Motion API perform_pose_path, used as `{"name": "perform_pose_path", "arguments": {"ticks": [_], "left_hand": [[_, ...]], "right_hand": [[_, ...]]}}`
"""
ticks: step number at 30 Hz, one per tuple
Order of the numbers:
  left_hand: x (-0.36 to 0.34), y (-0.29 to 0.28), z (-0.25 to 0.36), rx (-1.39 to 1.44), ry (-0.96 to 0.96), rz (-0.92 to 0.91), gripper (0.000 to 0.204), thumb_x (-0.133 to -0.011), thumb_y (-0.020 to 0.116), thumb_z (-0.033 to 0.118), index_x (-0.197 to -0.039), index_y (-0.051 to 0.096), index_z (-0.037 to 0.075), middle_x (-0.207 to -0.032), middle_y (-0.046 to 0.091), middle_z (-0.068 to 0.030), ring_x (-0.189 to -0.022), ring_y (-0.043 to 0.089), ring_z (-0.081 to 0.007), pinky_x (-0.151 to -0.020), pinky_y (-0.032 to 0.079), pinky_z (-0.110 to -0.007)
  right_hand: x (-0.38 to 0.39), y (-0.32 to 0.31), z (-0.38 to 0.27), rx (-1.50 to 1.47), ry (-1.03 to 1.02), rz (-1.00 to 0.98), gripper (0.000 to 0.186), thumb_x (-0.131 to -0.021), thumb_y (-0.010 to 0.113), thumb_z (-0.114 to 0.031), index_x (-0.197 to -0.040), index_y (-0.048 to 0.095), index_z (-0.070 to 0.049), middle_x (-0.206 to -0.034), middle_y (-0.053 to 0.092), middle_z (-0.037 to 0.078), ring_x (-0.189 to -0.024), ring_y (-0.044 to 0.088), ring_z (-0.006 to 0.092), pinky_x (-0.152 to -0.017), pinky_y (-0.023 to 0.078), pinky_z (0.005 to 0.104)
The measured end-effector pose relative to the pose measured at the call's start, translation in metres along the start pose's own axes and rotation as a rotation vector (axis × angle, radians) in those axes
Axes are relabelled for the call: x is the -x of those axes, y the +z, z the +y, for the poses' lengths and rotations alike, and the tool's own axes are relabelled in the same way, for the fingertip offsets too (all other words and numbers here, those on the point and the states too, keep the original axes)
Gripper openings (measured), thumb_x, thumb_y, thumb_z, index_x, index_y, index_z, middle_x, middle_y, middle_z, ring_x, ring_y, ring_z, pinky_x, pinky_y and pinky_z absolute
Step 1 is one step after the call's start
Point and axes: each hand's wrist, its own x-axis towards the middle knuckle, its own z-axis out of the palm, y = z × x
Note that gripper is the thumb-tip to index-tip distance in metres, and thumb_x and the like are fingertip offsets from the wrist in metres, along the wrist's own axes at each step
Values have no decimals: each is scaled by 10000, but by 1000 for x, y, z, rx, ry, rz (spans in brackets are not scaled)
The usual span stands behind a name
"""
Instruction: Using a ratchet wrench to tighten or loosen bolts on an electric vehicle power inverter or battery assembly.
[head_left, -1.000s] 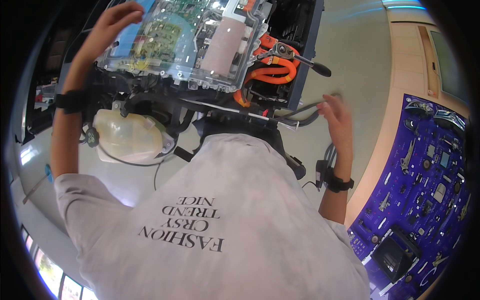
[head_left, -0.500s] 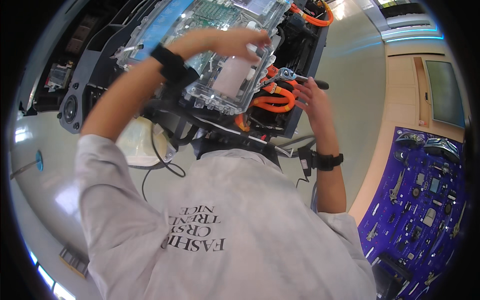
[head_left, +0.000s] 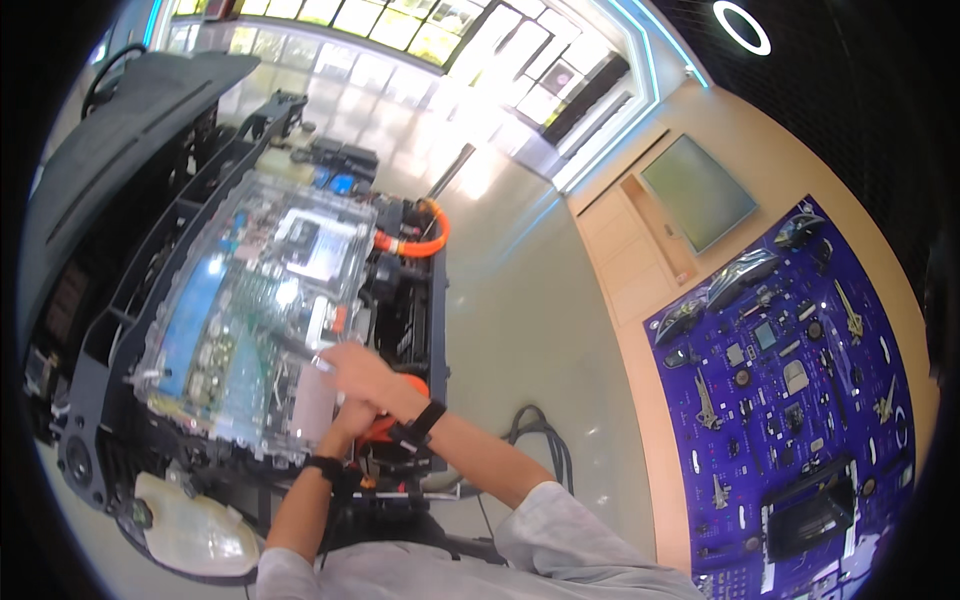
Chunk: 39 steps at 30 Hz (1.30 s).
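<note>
A large clear-covered unit (head_left: 200,330) with circuit boards inside fills the open vehicle front section before me. At its near right edge my right hand (head_left: 368,380) is closed around a ratchet wrench, whose dark handle (head_left: 292,347) points left over the clear cover and blurs with motion. The wrench's head is hidden. My left hand (head_left: 350,418) is just below, partly covered by the right hand, so its fingers do not show. Close to both hands are thick orange cables (head_left: 380,430) at the unit's side, and a pinkish panel (head_left: 312,400) shows under the cover.
A translucent reservoir tank (head_left: 195,525) hangs at the near left. Another orange cable (head_left: 430,235) loops out at the far right corner. Black cables (head_left: 545,435) lie on the floor to the right, before a purple parts board (head_left: 780,400) and a wall screen (head_left: 698,192).
My view has tilted up. My left hand has come off the cover's top to join my right at the near right edge. The wrench handle, formerly pointing right, now points left.
</note>
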Motion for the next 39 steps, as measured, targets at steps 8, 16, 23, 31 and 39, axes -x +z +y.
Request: {"name": "perform_pose_path", "arguments": {"ticks": [8,16,23,31,39], "left_hand": [[6,16,-45,128,148,126,303,-901,486,151,-1166,485,3,-1111,534,-108,-1044,517,-192,-885,424,-333],[2,18,-58,-78,51,127,243,-914,462,135,-1102,519,-6,-1053,560,-94,-1011,536,-192,-860,430,-334],[3,20,-46,169,89,193,221,-867,525,93,-1069,555,8,-1008,594,-92,-967,568,-215,-820,463,-306],[-3,18,-58,-129,257,319,311,-795,597,149,-1066,544,4,-992,590,-153,-967,574,-273,-778,462,-340],[2,7,-27,-212,122,138,268,-755,537,118,-996,578,7,-726,613,-209,-720,628,-354,-642,468,-380]], "right_hand": [[0,-30,-40,-218,-22,-606,324,-729,596,-290,-793,620,27,-728,580,199,-688,548,334,-635,424,391],[-3,-44,-23,-378,94,-668,272,-770,633,-198,-901,618,39,-710,622,74,-635,530,116,-614,432,269],[6,-61,-22,-681,374,-790,227,-793,636,-180,-935,644,-4,-661,570,-4,-558,482,59,-518,399,220],[30,-29,-7,-986,540,-324,213,-831,603,-210,-778,595,-4,-574,480,-18,-495,433,61,-442,335,225],[38,7,-15,-1294,909,881,228,-890,506,-210,-744,510,-35,-538,454,4,-396,416,85,-353,314,227]]}}
